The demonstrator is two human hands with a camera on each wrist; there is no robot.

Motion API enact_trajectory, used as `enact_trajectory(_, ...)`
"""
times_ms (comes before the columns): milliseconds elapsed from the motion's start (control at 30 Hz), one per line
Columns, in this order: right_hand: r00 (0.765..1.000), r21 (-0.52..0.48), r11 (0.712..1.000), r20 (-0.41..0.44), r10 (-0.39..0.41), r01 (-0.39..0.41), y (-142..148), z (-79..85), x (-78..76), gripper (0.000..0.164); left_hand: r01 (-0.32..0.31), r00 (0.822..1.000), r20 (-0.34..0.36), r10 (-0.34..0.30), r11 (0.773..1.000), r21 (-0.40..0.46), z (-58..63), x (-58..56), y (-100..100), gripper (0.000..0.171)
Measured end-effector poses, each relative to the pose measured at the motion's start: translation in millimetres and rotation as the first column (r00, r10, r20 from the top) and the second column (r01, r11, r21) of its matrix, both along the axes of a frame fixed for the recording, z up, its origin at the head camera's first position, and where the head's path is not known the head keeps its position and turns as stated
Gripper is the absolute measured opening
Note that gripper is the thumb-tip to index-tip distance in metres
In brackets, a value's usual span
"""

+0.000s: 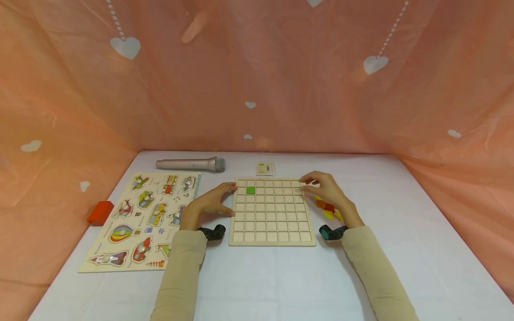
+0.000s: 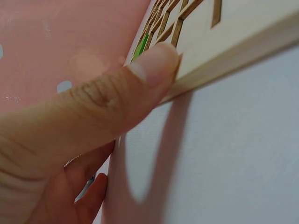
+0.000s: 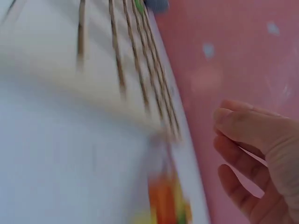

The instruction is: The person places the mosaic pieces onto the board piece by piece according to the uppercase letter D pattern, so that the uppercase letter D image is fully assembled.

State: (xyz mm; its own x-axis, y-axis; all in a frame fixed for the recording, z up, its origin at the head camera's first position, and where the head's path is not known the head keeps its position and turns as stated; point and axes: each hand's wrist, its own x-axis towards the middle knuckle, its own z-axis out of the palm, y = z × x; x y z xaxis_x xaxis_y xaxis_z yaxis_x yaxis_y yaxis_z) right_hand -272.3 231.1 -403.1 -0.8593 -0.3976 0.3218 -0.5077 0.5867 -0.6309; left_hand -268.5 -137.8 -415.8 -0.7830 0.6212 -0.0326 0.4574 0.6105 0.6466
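Observation:
A pale wooden board (image 1: pixel 272 242) with a grid of square recesses lies on the table. One green square tile (image 1: pixel 250 190) sits in its upper left area. At the board's left edge is my left hand (image 1: pixel 210 200); in the left wrist view its thumb (image 2: pixel 154 65) touches the rim and the other fingers are partly hidden. Near the upper right corner hovers my right hand (image 1: pixel 327 189), thumb and index finger close together, with no piece visible between them. Beside the board, partly behind that hand, lie orange, red and yellow pieces (image 1: pixel 328 214), blurred in the right wrist view.
To the left lies a picture puzzle board (image 1: pixel 138 218) with vehicle pieces, and a red block (image 1: pixel 100 213) near the table's left edge. A microphone (image 1: pixel 188 164) lies at the back. Behind the grid board is a small pattern card (image 1: pixel 265 168). Pink curtains (image 1: pixel 321 111) surround the table.

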Motion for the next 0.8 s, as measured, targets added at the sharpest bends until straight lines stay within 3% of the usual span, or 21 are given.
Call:
enact_trajectory(200, 0.976, 0.086, 0.983, 0.135, -0.171, 0.160, 55, -8.4, 12.2, 0.016, -0.002, 1.000, -0.005, 0.001, 1.000, -0.003, 0.5, 0.2, 0, 0.083)
enact_trajectory(367, 0.951, 0.119, 0.979, 0.243, -0.190, 0.165, 72, -11.9, 19.1, 0.021, -0.006, 1.000, -0.001, 0.006, 1.000, -0.010, 0.4, 0.1, 0, 0.084)
enact_trajectory(567, 0.960, 0.138, 0.983, 0.235, -0.149, 0.119, 72, -15.3, 19.6, 0.025, -0.010, 1.000, 0.004, 0.010, 1.000, -0.006, -0.9, -0.4, 0, 0.084)
enact_trajectory(800, 0.958, 0.186, 0.968, 0.200, -0.204, 0.167, 69, -18.0, 17.9, 0.029, -0.016, 1.000, 0.008, 0.016, 1.000, -0.014, -2.6, -1.2, 1, 0.085)
